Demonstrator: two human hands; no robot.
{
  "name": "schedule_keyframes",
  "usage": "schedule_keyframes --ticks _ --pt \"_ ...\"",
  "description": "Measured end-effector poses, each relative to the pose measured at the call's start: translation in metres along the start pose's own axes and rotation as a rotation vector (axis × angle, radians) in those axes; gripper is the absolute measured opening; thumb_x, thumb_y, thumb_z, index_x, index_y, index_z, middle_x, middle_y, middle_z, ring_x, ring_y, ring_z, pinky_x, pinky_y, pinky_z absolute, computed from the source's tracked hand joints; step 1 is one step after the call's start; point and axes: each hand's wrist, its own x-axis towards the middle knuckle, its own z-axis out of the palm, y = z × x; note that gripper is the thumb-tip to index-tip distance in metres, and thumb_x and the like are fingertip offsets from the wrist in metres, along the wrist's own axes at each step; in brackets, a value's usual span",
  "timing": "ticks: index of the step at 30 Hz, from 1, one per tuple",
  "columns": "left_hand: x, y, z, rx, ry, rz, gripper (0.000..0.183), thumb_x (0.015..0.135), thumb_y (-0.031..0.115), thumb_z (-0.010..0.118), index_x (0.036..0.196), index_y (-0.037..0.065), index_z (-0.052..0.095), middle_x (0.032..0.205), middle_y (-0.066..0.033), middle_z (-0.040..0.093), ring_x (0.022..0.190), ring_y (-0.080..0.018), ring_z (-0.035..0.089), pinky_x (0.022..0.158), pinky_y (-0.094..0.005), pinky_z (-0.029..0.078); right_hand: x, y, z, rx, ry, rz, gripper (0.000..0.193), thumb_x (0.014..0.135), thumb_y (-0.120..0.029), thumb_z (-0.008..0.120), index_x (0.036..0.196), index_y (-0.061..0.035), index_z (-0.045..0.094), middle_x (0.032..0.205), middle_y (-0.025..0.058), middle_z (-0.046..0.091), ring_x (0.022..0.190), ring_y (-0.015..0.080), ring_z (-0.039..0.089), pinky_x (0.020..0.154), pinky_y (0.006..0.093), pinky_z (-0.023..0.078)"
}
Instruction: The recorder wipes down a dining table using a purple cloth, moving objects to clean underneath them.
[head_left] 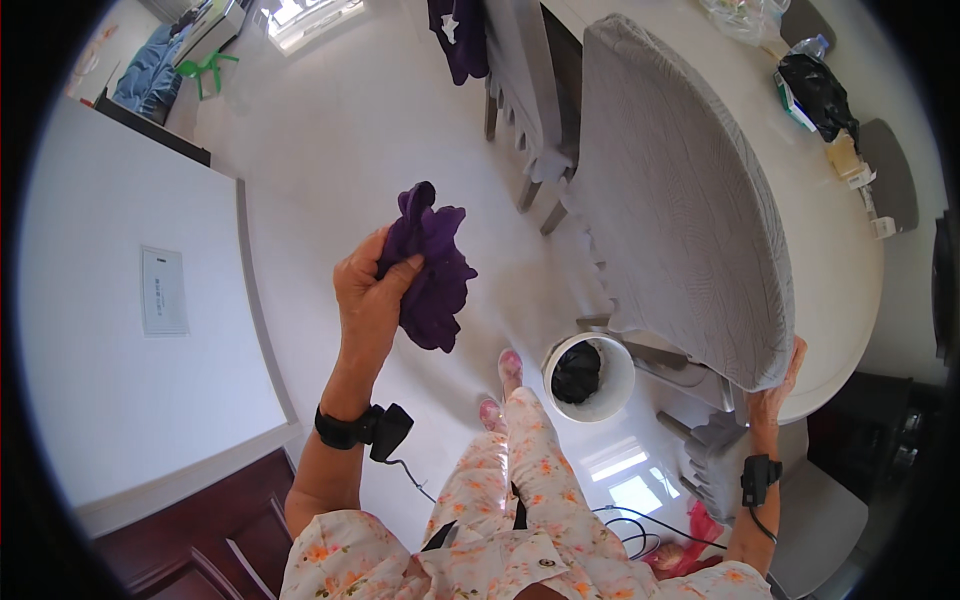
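My left hand is closed around a bunched dark purple cloth, thumb on top. The cloth's folded, ruffled edges spread out beyond my fingers, above the floor. On the right, my right hand grips the near lower corner of a chair back in a grey patterned fabric cover. Some of its fingers are hidden behind the cover's edge. The covered chair stands against a round pale table.
A white bin with a black bag in it stands by my feet. Beyond it is another grey-covered chair with a purple garment beside it. A black plastic bag and small boxes lie on the table. Cables trail near a red bag.
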Motion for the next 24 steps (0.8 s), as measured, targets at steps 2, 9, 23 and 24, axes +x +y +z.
schedule_keyframes --ticks 2,9,23,24 --pt "0.015 0.005 0.000 -0.003 -0.007 0.016 0.026 0.087 -0.005 0.062 0.113 -0.003 0.066 0.090 -0.0022 0.068 0.081 -0.0082 0.062 0.076 -0.0228 0.052 -0.001 0.002 -0.001 0.042 -0.013 0.033 0.032 0.087 -0.023 0.061 0.108 -0.0008 0.052 0.105 0.0142 0.050 0.098 0.0312 0.051 0.077 0.0380 0.044" --pt "0.090 0.040 0.011 0.051 -0.026 0.143 0.029 0.087 -0.005 0.065 0.116 -0.004 0.065 0.096 -0.0047 0.069 0.086 -0.0103 0.063 0.081 -0.0235 0.052 -0.019 0.043 0.010 0.187 -0.012 0.255 0.035 0.089 -0.022 0.061 0.115 -0.0007 0.051 0.109 0.0156 0.049 0.102 0.0322 0.051 0.081 0.0388 0.043" --pt "0.216 0.150 0.098 0.045 -0.054 0.634 0.035 0.082 -0.007 0.069 0.116 -0.008 0.064 0.102 -0.0169 0.071 0.086 -0.0188 0.069 0.083 -0.0281 0.056 -0.007 -0.004 -0.005 -0.048 -0.151 0.231 0.039 0.097 -0.031 0.053 0.119 0.0005 0.051 0.116 0.0204 0.047 0.109 0.0379 0.048 0.092 0.0460 0.041" --pt "0.221 0.155 0.105 0.002 -0.147 0.621 0.035 0.082 -0.007 0.069 0.116 -0.008 0.064 0.100 -0.0168 0.071 0.085 -0.0184 0.069 0.082 -0.0276 0.057 -0.005 -0.005 -0.008 -0.057 -0.154 0.243 0.039 0.097 -0.031 0.053 0.119 0.0005 0.051 0.116 0.0204 0.047 0.109 0.0379 0.048 0.092 0.0460 0.041"
